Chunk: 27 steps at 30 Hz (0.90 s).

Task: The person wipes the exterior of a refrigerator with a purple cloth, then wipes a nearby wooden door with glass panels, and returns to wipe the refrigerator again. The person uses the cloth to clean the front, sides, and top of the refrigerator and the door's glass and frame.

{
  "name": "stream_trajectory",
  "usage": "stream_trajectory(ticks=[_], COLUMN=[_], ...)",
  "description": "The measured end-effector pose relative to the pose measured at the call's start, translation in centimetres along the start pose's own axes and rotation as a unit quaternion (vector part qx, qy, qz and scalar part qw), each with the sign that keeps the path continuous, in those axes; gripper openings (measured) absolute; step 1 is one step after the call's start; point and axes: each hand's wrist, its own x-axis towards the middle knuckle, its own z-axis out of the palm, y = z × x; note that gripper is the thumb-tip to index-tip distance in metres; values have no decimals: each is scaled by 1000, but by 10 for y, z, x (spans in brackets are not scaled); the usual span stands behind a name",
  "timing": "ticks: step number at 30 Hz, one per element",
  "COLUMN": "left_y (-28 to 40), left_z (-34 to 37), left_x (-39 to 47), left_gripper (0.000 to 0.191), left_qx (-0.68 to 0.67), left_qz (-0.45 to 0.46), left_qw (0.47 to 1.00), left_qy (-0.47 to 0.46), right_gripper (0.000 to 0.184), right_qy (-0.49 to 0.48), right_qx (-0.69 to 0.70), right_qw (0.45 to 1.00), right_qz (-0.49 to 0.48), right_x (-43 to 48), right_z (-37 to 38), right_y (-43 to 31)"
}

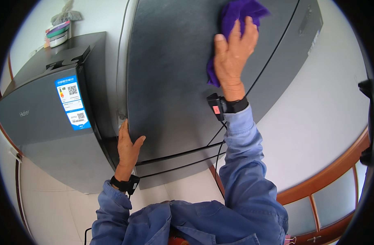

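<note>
A large dark grey refrigerator door (174,76) fills the middle of the view, right in front of me. My right hand (234,56) is pressed against its upper right part, over a crumpled purple cloth (240,15). More of the cloth shows below and to the left of the palm, and its upper corner is blurred. Lower down, my left hand (128,147) rests at the door's left edge with the thumb spread onto the front face. The tips of its fingers lie along the edge, holding no loose thing. Each wrist wears a black strap with a small box.
A second grey Haier appliance (46,122) bearing a blue printed label (73,102) stands at left. Stacked bowls (57,34) and a plastic bag (67,16) sit on top at the back. A black cable (217,171) hangs by my right sleeve. A wood-framed glazed panel (333,190) is at lower right.
</note>
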Motion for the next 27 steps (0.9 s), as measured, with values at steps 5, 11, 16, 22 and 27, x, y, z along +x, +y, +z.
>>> stream_trajectory(ticks=[5, 11, 16, 22, 27], left_y=[2, 15, 15, 8, 11], left_z=[4, 1, 12, 17, 19], left_x=[0, 6, 11, 8, 5], left_gripper=[85, 84, 81, 77, 71], left_qx=[-37, -62, -13, 2, -28], left_qz=[-15, 24, 44, 44, 13], left_qw=[999, 995, 995, 995, 996], left_qy=[25, 68, 87, 86, 80], right_gripper=[53, 41, 51, 54, 47], right_qy=[-148, 11, -6, -46, 36], right_qx=[24, -21, -25, -63, -86], right_qw=[979, 1000, 999, 997, 965], right_qz=[-141, -8, -41, -5, 243], right_x=[-13, 20, -1, -19, -51], right_z=[-15, -22, -30, -56, -65], right_y=[-18, 118, 140, 232, 309])
